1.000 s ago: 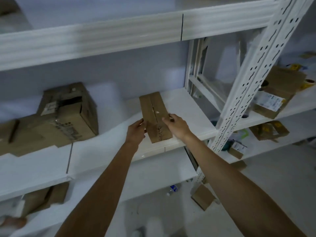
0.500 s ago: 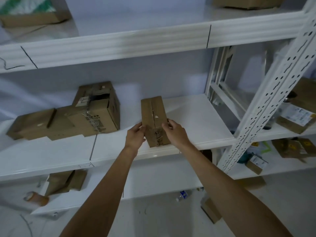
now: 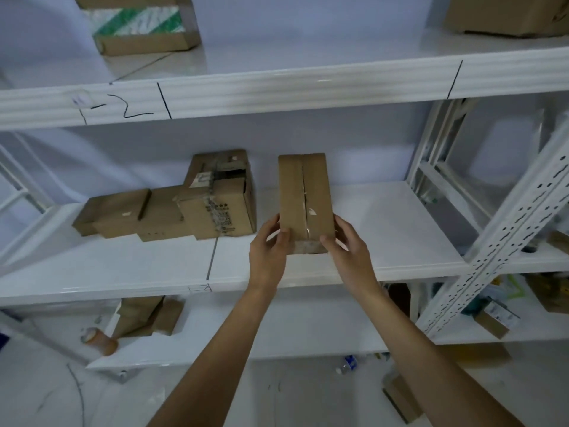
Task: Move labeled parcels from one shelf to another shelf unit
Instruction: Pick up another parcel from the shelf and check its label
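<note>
Now both forearms reach up from the bottom of the view, and the two hands meet on one narrow box (image 3: pixel 304 201). Left hand (image 3: pixel 267 254) cups the near left corner, thumb over the top edge; right hand (image 3: pixel 348 246) mirrors it on the near right corner, fingers (image 3: pixel 328 241) curled onto the taped top. Both are closed on the cardboard, no slack showing. The box runs lengthwise away from the person, its near end between the palms and its far end pointing at the back wall. Its underside appears to rest on the middle shelf (image 3: pixel 400 241), though whether it is fully down I cannot tell.

This looks like the placing step: parcel arriving at its slot. What it calls for next, I'd judge, is a straight push inward, then letting go evenly so it does not skew.

Further in and to the left, just beside it but apart, a taller labeled carton (image 3: pixel 221 204) stands against flatter cartons (image 3: pixel 123 215). Plenty of bare shelf to the right. Up top, a green-striped box (image 3: pixel 138 24) sits on the upper shelf (image 3: pixel 277 87).
</note>
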{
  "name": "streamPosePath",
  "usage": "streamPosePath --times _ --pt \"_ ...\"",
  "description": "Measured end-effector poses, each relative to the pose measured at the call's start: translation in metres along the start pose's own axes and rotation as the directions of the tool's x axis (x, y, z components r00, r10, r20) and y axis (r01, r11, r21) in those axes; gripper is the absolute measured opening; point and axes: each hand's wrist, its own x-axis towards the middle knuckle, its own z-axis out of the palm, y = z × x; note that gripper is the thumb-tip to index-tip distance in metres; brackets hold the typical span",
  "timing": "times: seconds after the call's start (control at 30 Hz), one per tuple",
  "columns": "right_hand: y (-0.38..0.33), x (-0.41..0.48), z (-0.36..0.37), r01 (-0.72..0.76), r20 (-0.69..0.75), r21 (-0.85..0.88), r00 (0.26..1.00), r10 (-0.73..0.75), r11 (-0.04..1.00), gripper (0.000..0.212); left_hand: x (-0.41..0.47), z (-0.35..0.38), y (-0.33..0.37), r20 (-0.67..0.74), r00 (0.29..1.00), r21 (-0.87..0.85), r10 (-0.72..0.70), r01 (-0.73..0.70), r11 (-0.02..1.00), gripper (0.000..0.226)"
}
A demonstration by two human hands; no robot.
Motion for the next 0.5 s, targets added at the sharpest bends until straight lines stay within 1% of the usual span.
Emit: streamPosePath --times 0.13,0.27,0.37,0.5 --pt "-0.003 -0.011 0.007 0.051 -0.023 0.029 0.998 -0.050 0.998 0.051 -0.008 -0.007 0.002 -0.009 1.000 -0.019 0.019 -0.019 1.000 0.040" --pt "-0.005 -0.017 0.011 0.065 -0.040 0.047 0.997 -0.063 0.997 0.052 -0.012 -0.011 0.004 -0.025 0.998 -0.008 0.049 -0.049 0.999 0.040" --pt "-0.007 -0.023 0.016 0.064 -0.045 0.055 0.997 -0.061 0.996 0.052 -0.015 -0.013 0.004 -0.025 0.999 0.000 0.046 -0.046 0.999 0.041" --pt "-0.007 -0.029 0.023 0.061 -0.060 0.024 0.996 -0.059 0.998 0.055 -0.016 -0.017 0.004 -0.027 0.999 0.023 0.025 -0.024 0.999 0.039"
